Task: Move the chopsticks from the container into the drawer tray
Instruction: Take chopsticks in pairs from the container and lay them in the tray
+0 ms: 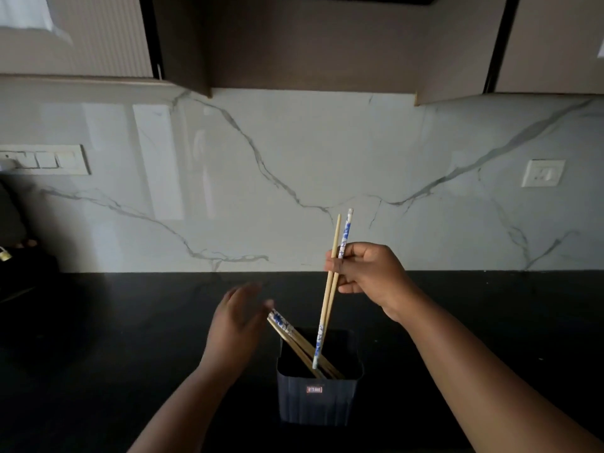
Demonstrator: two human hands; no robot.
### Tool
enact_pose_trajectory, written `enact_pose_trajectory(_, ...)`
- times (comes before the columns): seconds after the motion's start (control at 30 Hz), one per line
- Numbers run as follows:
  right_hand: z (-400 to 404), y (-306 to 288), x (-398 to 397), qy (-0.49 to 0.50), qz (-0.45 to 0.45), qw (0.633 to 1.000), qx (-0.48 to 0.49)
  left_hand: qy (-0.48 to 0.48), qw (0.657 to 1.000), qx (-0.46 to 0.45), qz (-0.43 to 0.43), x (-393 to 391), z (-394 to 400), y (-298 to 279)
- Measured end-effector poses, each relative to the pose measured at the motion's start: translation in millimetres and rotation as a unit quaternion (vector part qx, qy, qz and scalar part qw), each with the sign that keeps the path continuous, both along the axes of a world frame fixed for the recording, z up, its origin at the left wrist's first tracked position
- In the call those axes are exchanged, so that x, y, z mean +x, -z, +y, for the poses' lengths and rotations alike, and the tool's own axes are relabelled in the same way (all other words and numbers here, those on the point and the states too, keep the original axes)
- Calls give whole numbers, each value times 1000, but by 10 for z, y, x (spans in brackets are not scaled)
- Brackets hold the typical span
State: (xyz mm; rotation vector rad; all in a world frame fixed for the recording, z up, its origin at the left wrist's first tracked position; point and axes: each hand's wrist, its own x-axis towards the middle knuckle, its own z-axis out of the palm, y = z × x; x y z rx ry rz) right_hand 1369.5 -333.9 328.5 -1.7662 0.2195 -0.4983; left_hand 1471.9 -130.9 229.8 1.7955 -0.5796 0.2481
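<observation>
A dark ribbed container (316, 402) stands on the black counter near the front edge. Several wooden chopsticks with blue-and-white ends (294, 338) lean in it toward the left. My right hand (369, 273) is above the container, shut on a pair of chopsticks (330, 295) held nearly upright; their lower tips are still inside the container's mouth. My left hand (238, 317) hovers open just left of the leaning chopsticks, blurred, its fingertips near their tops. No drawer or tray is in view.
A marble backsplash (294, 178) rises behind the black counter (114, 322). Wall cabinets (310, 40) hang overhead. A switch panel (49, 160) is at the left, a socket (542, 173) at the right. Dark objects (19, 256) sit at the far left.
</observation>
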Motion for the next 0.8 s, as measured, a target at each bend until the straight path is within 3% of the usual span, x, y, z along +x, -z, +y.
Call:
enact_pose_trajectory(0.07, 74, -109, -64, -17, -23, 999, 31, 155, 987, -4, 42, -146, -164, -440)
enact_pose_trajectory(0.13, 150, -161, -92, -21, -36, 998, 43, 263, 961, 63, 52, -290, -333, -683)
enact_pose_trajectory(0.23, 203, -157, -112, -8, -42, 998, 45, 247, 966, 49, 67, -387, -458, -741)
enact_pose_trajectory(0.37, 155, -114, -155, 1, -9, 1000, 17, 248, 954, -14, 169, -352, -428, -634)
enact_pose_trajectory(0.43, 96, -248, -214, 26, -32, 998, -57, 255, 938, -55, 227, -311, -360, -620)
enact_pose_trajectory(0.5, 50, -531, -340, 52, -133, 971, -193, 262, 926, -70, 263, -264, -282, -637)
enact_pose_trajectory(0.53, 42, -693, -421, 58, -193, 934, -295, 268, 919, -76, 278, -239, -246, -652)
enact_pose_trajectory(0.6, 66, -908, -564, 42, -293, 800, -522, 285, 904, -95, 305, -207, -199, -697)
enact_pose_trajectory(0.67, 105, -893, -632, 25, -332, 661, -672, 296, 888, -123, 329, -202, -191, -742)
enact_pose_trajectory(0.7, 116, -813, -636, 20, -337, 612, -715, 300, 882, -136, 338, -210, -195, -762)
enact_pose_trajectory(0.8, 109, -410, -597, -29, -313, 543, -779, 324, 865, -154, 352, -243, -222, -785)
